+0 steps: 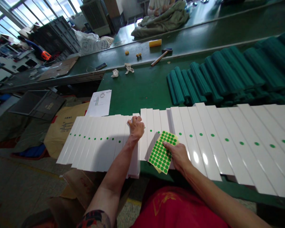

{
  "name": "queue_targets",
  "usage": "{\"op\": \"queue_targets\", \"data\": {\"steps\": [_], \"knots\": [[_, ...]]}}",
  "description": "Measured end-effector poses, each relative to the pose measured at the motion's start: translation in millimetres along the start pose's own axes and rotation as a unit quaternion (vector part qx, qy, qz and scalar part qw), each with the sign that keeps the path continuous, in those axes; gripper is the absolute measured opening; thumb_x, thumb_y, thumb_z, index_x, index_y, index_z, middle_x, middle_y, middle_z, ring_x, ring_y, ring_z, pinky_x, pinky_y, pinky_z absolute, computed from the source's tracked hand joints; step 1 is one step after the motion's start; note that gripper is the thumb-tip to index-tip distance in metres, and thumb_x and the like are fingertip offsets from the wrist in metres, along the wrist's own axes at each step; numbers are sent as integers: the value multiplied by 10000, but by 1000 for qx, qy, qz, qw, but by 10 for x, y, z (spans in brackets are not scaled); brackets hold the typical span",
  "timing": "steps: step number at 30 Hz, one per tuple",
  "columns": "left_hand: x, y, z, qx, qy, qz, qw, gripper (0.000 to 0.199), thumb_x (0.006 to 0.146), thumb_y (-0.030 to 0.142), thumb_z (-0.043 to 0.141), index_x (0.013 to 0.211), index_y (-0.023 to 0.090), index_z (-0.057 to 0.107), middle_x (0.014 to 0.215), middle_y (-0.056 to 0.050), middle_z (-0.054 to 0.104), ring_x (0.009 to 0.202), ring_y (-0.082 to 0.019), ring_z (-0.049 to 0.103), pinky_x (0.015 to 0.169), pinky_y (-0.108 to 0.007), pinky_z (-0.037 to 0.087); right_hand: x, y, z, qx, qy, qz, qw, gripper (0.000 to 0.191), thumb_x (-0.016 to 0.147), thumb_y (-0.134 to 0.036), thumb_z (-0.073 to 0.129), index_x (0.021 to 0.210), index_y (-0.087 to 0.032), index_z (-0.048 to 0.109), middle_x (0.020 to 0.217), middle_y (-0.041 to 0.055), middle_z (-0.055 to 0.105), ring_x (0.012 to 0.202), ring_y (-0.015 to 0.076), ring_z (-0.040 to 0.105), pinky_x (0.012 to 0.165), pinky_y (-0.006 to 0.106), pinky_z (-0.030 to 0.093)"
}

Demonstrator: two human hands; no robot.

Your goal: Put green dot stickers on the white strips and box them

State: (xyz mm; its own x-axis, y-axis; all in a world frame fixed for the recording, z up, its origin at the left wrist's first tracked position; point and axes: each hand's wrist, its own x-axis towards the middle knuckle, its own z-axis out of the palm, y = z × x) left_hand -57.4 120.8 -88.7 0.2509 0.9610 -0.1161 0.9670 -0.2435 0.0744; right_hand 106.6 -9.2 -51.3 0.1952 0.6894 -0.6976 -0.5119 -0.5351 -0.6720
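Long white boxes (228, 126) lie side by side in a row along the near edge of the green table, most with one green dot on top. My left hand (136, 127) rests on the boxes left of centre, fingers bent and spread, with nothing visible in it. In my right hand (178, 153) is a sheet of round green stickers (161, 152), pinched between thumb and fingers above the boxes. Another sheet edge shows beneath it.
Green ribbed rolls (204, 76) are piled at the back right. A paper (99, 103) lies at the left. Behind are a hammer (159, 58), a yellow roll (155, 43) and crumpled scraps (129, 68). A person (158, 6) is across the table.
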Motion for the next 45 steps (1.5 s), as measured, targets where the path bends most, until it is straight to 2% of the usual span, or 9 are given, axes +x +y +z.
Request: {"op": "queue_targets", "data": {"steps": [3, 7, 11, 18, 25, 31, 36, 39, 45], "knots": [[-8, 34, -31, 20, 24, -1, 1000, 156, 816, 212, 575, 927, 217, 685, 1277, -70, 512, 1190, -277, 343, 941, -471, 280, -6, -10, 16, -4, 2, -3, 1000, 248, 579, -265, 814, 702, -92, 686, 639, 76, 715, 546, 206, 666, 538, 288, 546], [-80, 40, -105, 40, 69, -71, 994, 620, 740, 384, 702, 1296, 210, 489, 1442, -122, 368, 1239, -323, 337, 964, -486, 318, 4, -6, 18, 1, -5, 2, 1000, 233, 590, -242, 801, 738, -99, 691, 653, 71, 720, 552, 214, 669, 530, 301, 547], [-451, -23, -77, 25, 97, -182, 978, 870, 710, 573, 669, 1400, 146, 356, 1454, -202, 322, 1237, -362, 360, 931, -521, 371, 19, 1, -1, -4, -6, 8, 1000, 264, 597, -255, 805, 775, -96, 693, 682, 78, 726, 571, 230, 674, 531, 321, 550], [-1186, 63, 99, 19, 64, -226, 972, 861, 730, 531, 641, 1414, 99, 346, 1473, -221, 307, 1309, -378, 310, 999, -596, 320, -18, -39, 59, -12, -31, 28, 999, 283, 574, -244, 824, 777, -104, 687, 697, 80, 730, 584, 229, 680, 552, 320, 562], [-1243, 165, 81, -19, 69, -226, 972, 777, 744, 326, 645, 1427, 111, 341, 1508, -180, 266, 1330, -333, 302, 1057, -497, 320, -61, -67, 152, -39, -54, 39, 997, 296, 586, -254, 821, 807, -102, 695, 721, 89, 735, 598, 231, 685, 572, 326, 571], [-1281, 45, 75, -31, 55, -299, 952, 951, 656, 560, 673, 1452, 205, 292, 1515, -241, 189, 1366, -428, 203, 989, -700, 231, -13, -120, 94, -60, -65, 41, 995, 247, 598, -266, 826, 740, -107, 701, 722, 92, 735, 607, 229, 686, 573, 320, 569], [-1263, 106, 83, -32, 16, -301, 953, 944, 678, 454, 648, 1470, 148, 236, 1514, -273, 153, 1382, -446, 133, 983, -722, 197, -11, -118, 76, -55, -76, 49, 994, 225, 629, -264, 808, 750, -108, 701, 725, 94, 733, 604, 229, 683, 596, 337, 570], [-1290, 107, 54, -26, 28, -289, 957, 895, 673, 415, 650, 1455, 181, 282, 1492, -233, 230, 1356, -419, 195, 988, -694, 223, -17, -113, 108, -40, -120, 65, 990, 237, 649, -252, 795, 818, -118, 697, 749, 86, 736, 632, 236, 688, 636, 362, 570], [-1362, -11, -30, -14, 84, -312, 946, 927, 606, 613, 678, 1382, 184, 411, 1384, -207, 350, 1209, -393, 353, 925, -560, 355, -48, 15, 183, -52, -288, 107, 950, 289, 690, -257, 764, 926, -105, 696, 810, 105, 735, 710, 234, 692, 705, 375, 551]]}}
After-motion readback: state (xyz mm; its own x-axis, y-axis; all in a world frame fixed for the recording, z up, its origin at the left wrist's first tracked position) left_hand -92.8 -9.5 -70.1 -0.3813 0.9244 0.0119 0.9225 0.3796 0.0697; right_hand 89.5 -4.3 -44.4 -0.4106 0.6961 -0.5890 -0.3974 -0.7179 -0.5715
